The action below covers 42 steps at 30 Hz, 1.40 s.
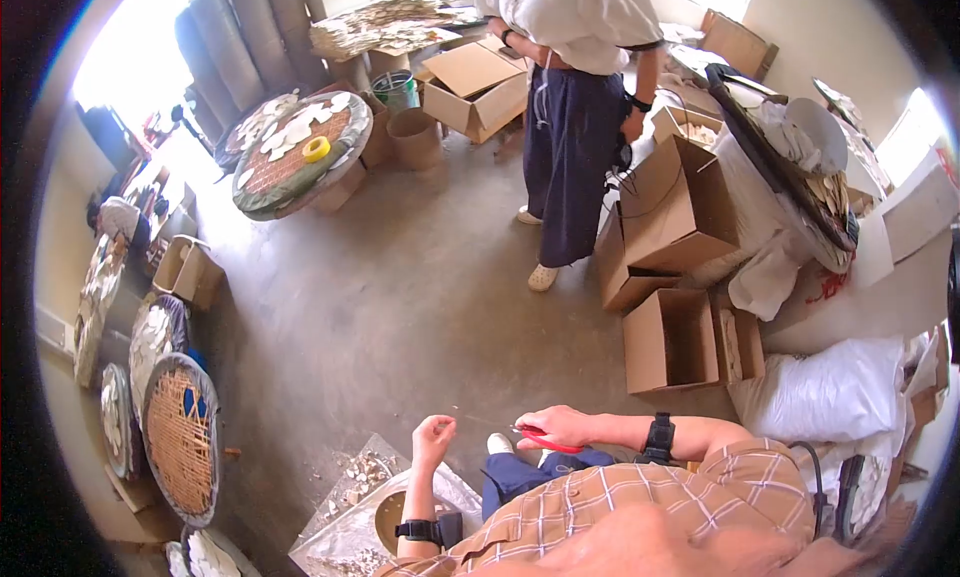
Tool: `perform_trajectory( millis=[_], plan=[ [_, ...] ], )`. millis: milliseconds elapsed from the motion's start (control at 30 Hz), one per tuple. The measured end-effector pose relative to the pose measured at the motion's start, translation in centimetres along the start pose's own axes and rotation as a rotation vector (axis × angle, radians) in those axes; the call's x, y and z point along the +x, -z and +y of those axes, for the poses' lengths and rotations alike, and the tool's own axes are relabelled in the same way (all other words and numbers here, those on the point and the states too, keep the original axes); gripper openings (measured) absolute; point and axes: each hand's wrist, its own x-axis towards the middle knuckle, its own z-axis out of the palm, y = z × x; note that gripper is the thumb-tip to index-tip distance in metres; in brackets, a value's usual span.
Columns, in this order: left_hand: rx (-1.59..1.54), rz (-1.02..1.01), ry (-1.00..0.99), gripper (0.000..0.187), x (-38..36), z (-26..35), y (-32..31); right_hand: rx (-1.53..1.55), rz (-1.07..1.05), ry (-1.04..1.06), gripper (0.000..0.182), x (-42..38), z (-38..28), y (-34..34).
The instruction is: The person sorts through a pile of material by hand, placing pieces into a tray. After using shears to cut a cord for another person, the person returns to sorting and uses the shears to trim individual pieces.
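Note:
Low in the head view, my right hand (556,425) is wrapped round red-handled scissors (548,440), whose short tip points left toward my other hand. My left hand (434,439) is raised with its fingers pinched together; anything between them is too small to make out. The two hands are apart, above my lap. Beneath my left forearm stands a round tan container (392,520), partly hidden by the arm. It rests on a pale sheet (455,489) strewn with small whitish and brown scraps (362,474).
Another person (575,127) stands ahead in dark trousers. Open cardboard boxes (672,342) and a white sack (835,389) lie to the right. Round woven trays (180,440) lean at the left; another tray (270,177) holds flat white pieces and yellow tape (316,149).

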Motion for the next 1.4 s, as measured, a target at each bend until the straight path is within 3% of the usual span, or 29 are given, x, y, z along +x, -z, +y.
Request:
perform_trajectory(
  millis=[300,667,733,767,833,933,1000,1067,1167,1267,1333,1400],
  plan=[
    [-0.034,-0.014,-0.028,0.013,0.7,-2.2,1.4,0.019,-0.016,-0.026,0.051,2.3,-0.9,0.2],
    [-0.11,0.057,0.116,0.013,-1.9,-5.4,2.5,0.111,-0.04,0.022,0.043,5.5,-1.3,0.5],
    [-0.292,0.135,0.119,0.013,-3.1,-6.6,1.6,0.085,-0.131,0.012,0.045,5.9,-1.6,1.2],
    [-0.131,0.154,0.055,0.014,-3.9,-7.1,1.3,0.057,-0.2,-0.003,0.047,6.2,-1.6,1.5],
    [-0.119,0.197,0.208,0.02,-6.0,-5.1,0.4,0.039,-0.2,0.098,0.041,6.4,0.4,1.0],
    [-0.253,0.279,0.308,0.02,-8.7,-7.6,-3.4,0.063,-0.261,0.121,0.039,7.1,1.2,2.1],
    [-0.356,0.309,0.398,0.018,-10.9,-4.8,-4.3,0.132,-0.366,-0.019,0.038,7.0,1.6,2.8],
    [-0.452,0.388,0.468,0.016,-13.6,-7.3,-8.7,0.134,-0.46,-0.092,0.036,6.6,2.9,3.0],
    [-0.542,0.52,0.564,0.016,-18.4,-7.0,-14.3,0.14,-0.558,0.061,0.027,5.8,5.7,2.3],
    [-0.675,0.626,0.732,0.016,-22.9,-4.8,-18.8,0.098,-0.687,-0.007,0.027,5.7,4.7,1.8],
    [-0.741,0.724,0.789,0.016,-25.8,-5.1,-23.1,0.19,-0.788,-0.224,0.032,5.5,3.5,0.8],
    [-0.815,0.794,0.839,0.015,-28.5,-5.1,-26.7,0.21,-0.88,-0.212,0.033,5.7,3.3,-0.8]
  ],
)
